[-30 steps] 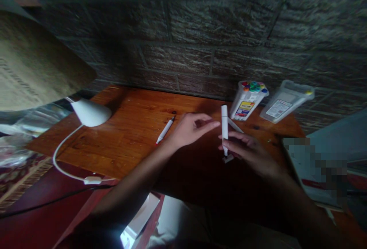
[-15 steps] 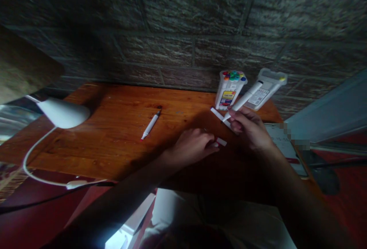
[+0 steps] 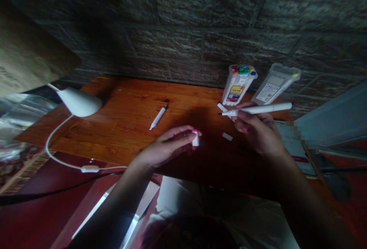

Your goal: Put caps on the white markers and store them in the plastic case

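Note:
Between the thumb and fingers of my left hand [image 3: 172, 144] is a white marker cap [image 3: 195, 139] with a pinkish-red end. My right hand [image 3: 256, 128] grips a white marker [image 3: 266, 108], its dark bare tip pointing left and its dark end pointing right. A second white cap [image 3: 228, 137] with a red edge lies on the table between my hands. Partly hidden behind the held marker, a white pen-like piece [image 3: 221, 106] with a purplish end rests on the wood. Farther left lies an uncapped white marker [image 3: 158, 117], its dark tip toward the wall.
A clear case of coloured markers [image 3: 236, 90] stands near the brick wall [image 3: 183, 42], beside a second clear case [image 3: 272, 84] with a yellow-ended marker. A phone or tablet [image 3: 298, 151] lies at the right of the wooden table [image 3: 120, 134]. A white lamp [image 3: 80, 103] with its cord stands left.
My left hand has lifted a cap off the table and drawn back left with it. The marker in my right hand has swung from steeply tilted to nearly level. The view has shifted slightly.

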`<state>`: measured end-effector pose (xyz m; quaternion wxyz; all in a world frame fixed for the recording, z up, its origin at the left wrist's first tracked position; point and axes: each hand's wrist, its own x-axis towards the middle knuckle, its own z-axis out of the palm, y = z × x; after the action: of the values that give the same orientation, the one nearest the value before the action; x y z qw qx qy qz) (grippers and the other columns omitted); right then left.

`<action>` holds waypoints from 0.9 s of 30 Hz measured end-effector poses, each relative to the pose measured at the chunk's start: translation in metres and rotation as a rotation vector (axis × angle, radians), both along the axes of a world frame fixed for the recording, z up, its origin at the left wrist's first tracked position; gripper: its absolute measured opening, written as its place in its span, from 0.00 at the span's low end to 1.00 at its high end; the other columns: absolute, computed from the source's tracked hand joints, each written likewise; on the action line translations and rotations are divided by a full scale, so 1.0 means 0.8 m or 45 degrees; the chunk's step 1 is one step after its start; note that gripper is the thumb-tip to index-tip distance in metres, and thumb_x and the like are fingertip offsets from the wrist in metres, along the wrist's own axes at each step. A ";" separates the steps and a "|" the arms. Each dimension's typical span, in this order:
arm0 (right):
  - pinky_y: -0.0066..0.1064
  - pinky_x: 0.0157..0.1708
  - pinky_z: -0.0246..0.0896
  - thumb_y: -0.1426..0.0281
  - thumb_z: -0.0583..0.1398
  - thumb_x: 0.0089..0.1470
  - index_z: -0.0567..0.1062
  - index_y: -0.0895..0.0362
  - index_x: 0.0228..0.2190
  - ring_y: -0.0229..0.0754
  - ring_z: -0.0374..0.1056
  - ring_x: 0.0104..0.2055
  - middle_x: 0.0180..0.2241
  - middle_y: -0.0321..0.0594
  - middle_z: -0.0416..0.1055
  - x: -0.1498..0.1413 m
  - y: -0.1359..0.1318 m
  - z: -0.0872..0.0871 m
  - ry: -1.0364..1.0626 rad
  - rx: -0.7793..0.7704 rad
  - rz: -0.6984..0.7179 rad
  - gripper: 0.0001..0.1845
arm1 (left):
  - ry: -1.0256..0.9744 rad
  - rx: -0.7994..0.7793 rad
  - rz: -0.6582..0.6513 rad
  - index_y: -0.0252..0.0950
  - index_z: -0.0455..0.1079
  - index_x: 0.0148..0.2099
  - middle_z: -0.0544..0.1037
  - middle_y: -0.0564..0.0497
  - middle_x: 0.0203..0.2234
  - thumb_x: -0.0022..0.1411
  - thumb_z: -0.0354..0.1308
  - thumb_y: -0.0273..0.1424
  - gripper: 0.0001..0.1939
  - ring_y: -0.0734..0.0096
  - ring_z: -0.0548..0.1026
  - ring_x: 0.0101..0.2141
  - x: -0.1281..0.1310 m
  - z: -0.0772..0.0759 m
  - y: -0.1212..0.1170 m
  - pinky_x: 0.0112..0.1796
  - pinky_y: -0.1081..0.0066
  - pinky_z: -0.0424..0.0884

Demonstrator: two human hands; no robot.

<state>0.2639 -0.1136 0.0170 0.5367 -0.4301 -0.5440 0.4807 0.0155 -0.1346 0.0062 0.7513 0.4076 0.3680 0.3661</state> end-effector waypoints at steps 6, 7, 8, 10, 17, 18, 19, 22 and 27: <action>0.32 0.18 0.56 0.57 0.59 0.62 0.76 0.46 0.38 0.36 0.60 0.20 0.29 0.37 0.74 -0.020 -0.082 -0.001 -0.040 0.049 -0.145 0.09 | -0.445 -0.235 0.362 0.38 0.77 0.44 0.80 0.52 0.34 0.58 0.68 0.30 0.11 0.76 0.78 0.35 0.031 -0.015 -0.016 0.39 0.77 0.74; 0.33 0.18 0.58 0.58 0.60 0.61 0.77 0.46 0.39 0.38 0.63 0.22 0.30 0.39 0.75 -0.022 -0.097 0.000 -0.128 0.065 -0.186 0.09 | -0.457 -0.250 0.406 0.39 0.76 0.45 0.79 0.53 0.33 0.59 0.67 0.30 0.10 0.77 0.78 0.34 0.037 -0.014 -0.020 0.38 0.78 0.74; 0.34 0.19 0.62 0.58 0.61 0.60 0.77 0.45 0.40 0.40 0.67 0.23 0.31 0.39 0.76 -0.023 -0.111 0.004 -0.228 0.088 -0.223 0.08 | -0.465 -0.261 0.435 0.39 0.76 0.43 0.79 0.54 0.32 0.60 0.66 0.31 0.08 0.78 0.77 0.33 0.042 -0.013 -0.024 0.38 0.79 0.74; 0.37 0.24 0.69 0.61 0.64 0.58 0.79 0.44 0.40 0.45 0.73 0.29 0.33 0.40 0.78 -0.026 -0.132 0.013 -0.416 0.175 -0.254 0.07 | -0.489 -0.268 0.446 0.38 0.74 0.37 0.76 0.56 0.27 0.61 0.66 0.35 0.07 0.80 0.76 0.29 0.052 -0.010 -0.034 0.35 0.80 0.73; 0.37 0.31 0.77 0.67 0.66 0.55 0.79 0.44 0.40 0.45 0.77 0.34 0.37 0.36 0.81 -0.038 -0.151 0.028 -0.655 0.411 -0.319 0.10 | -0.496 -0.213 0.397 0.34 0.77 0.39 0.73 0.57 0.23 0.58 0.68 0.38 0.12 0.82 0.71 0.24 0.073 -0.012 -0.055 0.29 0.81 0.69; 0.36 0.32 0.77 0.68 0.66 0.55 0.79 0.46 0.40 0.45 0.78 0.34 0.37 0.36 0.81 -0.040 -0.151 0.026 -0.674 0.428 -0.336 0.09 | -0.472 -0.175 0.412 0.34 0.77 0.39 0.73 0.57 0.22 0.57 0.69 0.38 0.13 0.82 0.70 0.23 0.075 -0.012 -0.056 0.28 0.81 0.69; 0.35 0.33 0.78 0.69 0.66 0.55 0.79 0.48 0.39 0.44 0.78 0.34 0.37 0.36 0.81 -0.041 -0.151 0.024 -0.687 0.443 -0.345 0.09 | -0.452 -0.126 0.432 0.33 0.78 0.38 0.73 0.56 0.21 0.57 0.69 0.38 0.13 0.83 0.69 0.23 0.075 -0.013 -0.057 0.28 0.81 0.68; 0.29 0.33 0.77 0.71 0.66 0.53 0.80 0.51 0.38 0.40 0.78 0.33 0.35 0.34 0.82 -0.048 -0.153 0.017 -0.672 0.443 -0.349 0.08 | -0.402 0.035 0.494 0.32 0.78 0.33 0.75 0.55 0.22 0.54 0.71 0.37 0.12 0.82 0.70 0.24 0.075 -0.015 -0.060 0.29 0.81 0.68; 0.25 0.33 0.77 0.72 0.67 0.52 0.81 0.52 0.37 0.38 0.79 0.32 0.34 0.33 0.82 -0.063 -0.155 0.012 -0.523 0.406 -0.447 0.08 | -0.307 0.259 0.565 0.38 0.81 0.37 0.79 0.55 0.25 0.54 0.72 0.34 0.08 0.80 0.73 0.26 0.069 -0.015 -0.063 0.32 0.79 0.69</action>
<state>0.2134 -0.2376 0.0268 0.5510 -0.5159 -0.6272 0.1922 0.0709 -0.1853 -0.0060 0.6462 0.3440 0.3175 0.6028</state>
